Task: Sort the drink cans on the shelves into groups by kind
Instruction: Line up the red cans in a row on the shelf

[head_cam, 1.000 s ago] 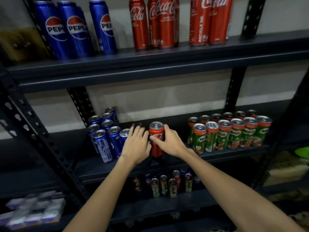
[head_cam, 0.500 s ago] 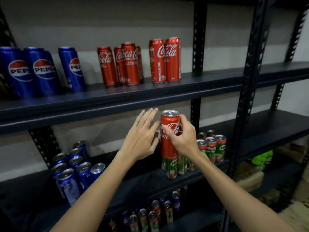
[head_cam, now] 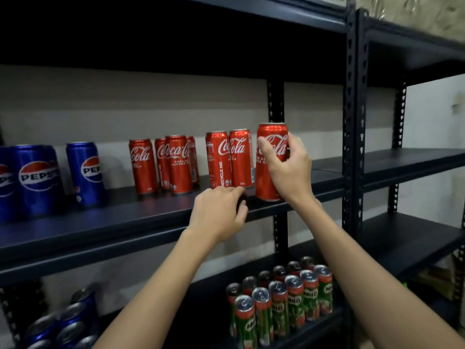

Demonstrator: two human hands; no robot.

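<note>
The right hand (head_cam: 289, 170) had its fingers (head_cam: 266, 147) clamped around a red Coca-Cola can (head_cam: 270, 162), set upright on the shelf (head_cam: 125, 217) just beside matching red cans (head_cam: 229, 159), likely to extend that group. The left hand (head_cam: 219, 215) hovered below them, its fingers loosely curled on nothing.

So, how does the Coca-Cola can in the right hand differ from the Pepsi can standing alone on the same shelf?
The held Coca-Cola can is red; the lone Pepsi can is blue. The right hand grips the Coca-Cola can at the right end of the red row, while nothing touches the Pepsi can. The Coca-Cola can sits near the upper shelf front edge; the Pepsi can stands further left. Both are tall, slim and upright.
</note>
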